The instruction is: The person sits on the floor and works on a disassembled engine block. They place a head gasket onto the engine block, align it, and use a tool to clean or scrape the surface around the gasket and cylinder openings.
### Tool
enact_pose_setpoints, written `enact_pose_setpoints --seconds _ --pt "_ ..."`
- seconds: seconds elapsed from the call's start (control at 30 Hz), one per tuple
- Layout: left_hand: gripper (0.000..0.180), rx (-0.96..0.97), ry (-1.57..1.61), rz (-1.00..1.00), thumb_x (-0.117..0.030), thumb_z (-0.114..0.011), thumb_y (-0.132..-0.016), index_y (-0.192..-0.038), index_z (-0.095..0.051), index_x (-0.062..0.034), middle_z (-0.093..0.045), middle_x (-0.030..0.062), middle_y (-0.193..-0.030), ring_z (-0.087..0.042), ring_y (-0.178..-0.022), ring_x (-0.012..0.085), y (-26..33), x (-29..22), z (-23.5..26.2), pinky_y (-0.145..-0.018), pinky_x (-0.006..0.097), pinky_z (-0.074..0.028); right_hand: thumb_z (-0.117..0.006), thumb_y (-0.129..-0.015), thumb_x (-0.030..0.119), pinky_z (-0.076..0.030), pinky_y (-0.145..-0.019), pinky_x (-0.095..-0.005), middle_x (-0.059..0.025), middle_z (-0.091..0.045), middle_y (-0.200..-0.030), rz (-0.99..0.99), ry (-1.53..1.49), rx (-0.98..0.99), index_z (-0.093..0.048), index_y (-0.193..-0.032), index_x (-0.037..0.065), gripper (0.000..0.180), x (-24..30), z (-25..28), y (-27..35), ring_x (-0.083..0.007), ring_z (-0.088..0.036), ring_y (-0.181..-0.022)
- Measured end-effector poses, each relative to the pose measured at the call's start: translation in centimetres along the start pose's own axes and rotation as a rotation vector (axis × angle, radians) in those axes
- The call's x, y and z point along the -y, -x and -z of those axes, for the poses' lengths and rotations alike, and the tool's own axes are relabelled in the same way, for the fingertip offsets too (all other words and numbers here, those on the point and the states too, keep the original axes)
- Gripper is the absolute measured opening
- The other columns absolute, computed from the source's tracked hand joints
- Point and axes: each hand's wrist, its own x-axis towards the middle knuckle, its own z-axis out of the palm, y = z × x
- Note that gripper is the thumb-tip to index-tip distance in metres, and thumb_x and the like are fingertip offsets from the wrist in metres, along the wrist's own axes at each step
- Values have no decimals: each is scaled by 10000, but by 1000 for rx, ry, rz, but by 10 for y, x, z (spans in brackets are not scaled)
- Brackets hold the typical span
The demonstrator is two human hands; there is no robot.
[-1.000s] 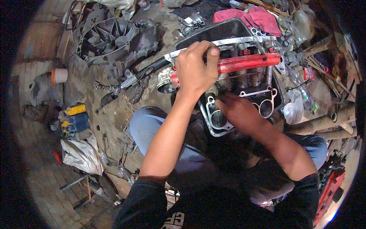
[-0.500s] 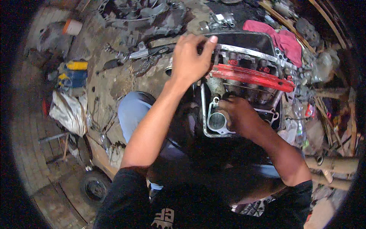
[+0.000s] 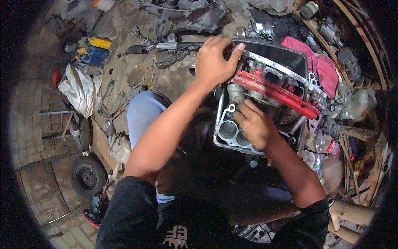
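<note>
In front of me stands an engine assembly with a pale metal rim (image 3: 265, 58), a red metal bar (image 3: 277, 93) running across it. My left hand (image 3: 217, 60) grips its far left corner, thumb apart and fingers bent over the edge. Nearer to me is a grey metal flange (image 3: 227, 130) with round port openings inside a rectangular frame. Over this flange my right hand (image 3: 253, 123) is closed, fingers curled downward beside a pale, stubby pipe (image 3: 236, 93). Whatever its fingertips hold is hidden.
A pink cloth (image 3: 317, 68) lies by the assembly's far right side. Large metal castings (image 3: 186, 18) and a rod-like part (image 3: 169, 45) are on the floor beyond. A wheel (image 3: 88, 175) stands at lower left, plastic bags (image 3: 360, 103) and wood pieces at right.
My right hand has shifted slightly on the flange, its curled fingers now nearer the pale pipe. My left hand keeps its hold on the corner. The whole view has tilted and moved.
</note>
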Motion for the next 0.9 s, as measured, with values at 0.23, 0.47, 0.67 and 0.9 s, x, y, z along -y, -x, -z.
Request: enact_pose_setpoints --seconds 0.23,0.47,0.67,0.9 --pt "354 14 -15 17 -308 -669 -957 -940 -710 43 -681 215 -878 -659 -843 409 -1 -6 2 -781 474 -513 -631 -783 119 -539 -961 -372 -121 -632 -1088 99 192 -15 -680 -957 6 214 0 -1 -1 -292 -575 -1177" --pt "362 36 -6 42 -317 -650 -968 -947 -713 39 -685 222 -893 -655 -856 417 -1 -6 5 -797 479 -507 -663 -751 137 -468 -896 -412 -66 -643 -971 130 100 -108 -713 -861 48 151 -4 -2 -6 -260 -579 -1062" --pt "364 30 13 53 -312 -642 -974 -929 -714 42 -692 227 -905 -657 -870 421 0 -4 4 -807 479 -506 -784 -685 108 -445 -835 -399 -11 -644 -897 30 45 -213 -745 -834 96 154 -9 -9 -4 -250 -566 -959" --pt "375 -18 10 16 -312 -625 -983 -913 -712 46 -689 231 -874 -660 -845 427 1 -2 3 -789 486 -509 -720 -707 141 -443 -864 -424 -12 -669 -963 41 76 -175 -753 -882 131 179 -4 -17 0 -260 -570 -1039"
